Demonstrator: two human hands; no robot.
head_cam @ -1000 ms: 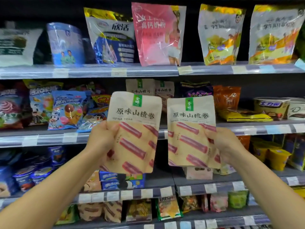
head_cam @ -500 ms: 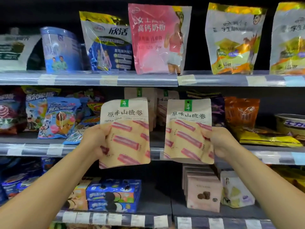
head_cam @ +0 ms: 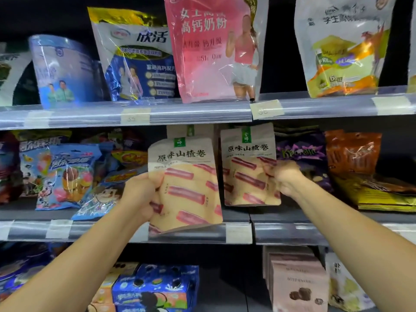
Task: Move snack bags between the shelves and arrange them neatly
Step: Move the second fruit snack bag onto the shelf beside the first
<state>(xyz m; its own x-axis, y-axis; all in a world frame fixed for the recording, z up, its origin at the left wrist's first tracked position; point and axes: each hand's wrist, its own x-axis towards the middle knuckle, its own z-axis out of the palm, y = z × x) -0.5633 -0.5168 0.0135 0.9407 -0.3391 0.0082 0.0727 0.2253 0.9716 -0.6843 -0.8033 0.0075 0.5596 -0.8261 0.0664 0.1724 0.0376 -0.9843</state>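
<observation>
Beige paper-look snack bags printed with red rolls sit one in each of the person's hands, both upright and facing the camera at the middle shelf (head_cam: 112, 230). The left hand (head_cam: 139, 197) grips the left bag (head_cam: 186, 188) by its left edge, thumb curled over the front; this bag hangs nearer the camera, its bottom edge overlapping the shelf's front rail. The right hand (head_cam: 282, 179) pinches the right bag (head_cam: 246, 170) at its right edge, fingers curled round it. That bag is farther in, over the shelf deck, with its lower edge close to the surface; whether it rests there cannot be told. The two bags are side by side, a narrow gap between them. A third beige bag (head_cam: 191, 131) of the same kind stands behind them, mostly hidden.

Left of the held bags lie blue cartoon candy bags (head_cam: 69, 174), tilted against one another. To the right stand a purple bag (head_cam: 301, 154) and an orange bag (head_cam: 353, 152). On the upper shelf (head_cam: 180, 113) a pink pouch (head_cam: 211, 50) stands beside a blue-and-white pouch (head_cam: 135, 57). Below, blue cookie boxes (head_cam: 155, 287) sit left of pale pink boxes (head_cam: 297, 287).
</observation>
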